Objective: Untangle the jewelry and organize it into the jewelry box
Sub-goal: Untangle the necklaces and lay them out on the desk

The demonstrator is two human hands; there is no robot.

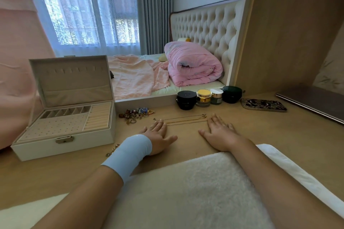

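Your left hand point(158, 135), banded at the wrist in pale blue, and your right hand point(220, 133) lie flat on the wooden desk point(260, 135), palms down, fingers spread, neither holding anything. Between their fingertips, thin gold chains point(186, 120) run in close parallel lines; whether your left fingers touch their near end cannot be told. Beyond the left hand sits the tangled heap of jewelry point(136, 113), beads, rings and charms knotted together, just beside the open jewelry box point(46, 148); nothing appears to be sorted into it yet. A further small chain point(112, 151) lies at the box's front corner, partly hidden by your left wrist.

The likely hazards: lift the gold chains together and they may twist into one another, lying as near as they do. Tug hard at the heap and a fine link could snap, or a ring could roll toward the desk's back edge. A sweep of your left forearm could drag the small chain off unseen
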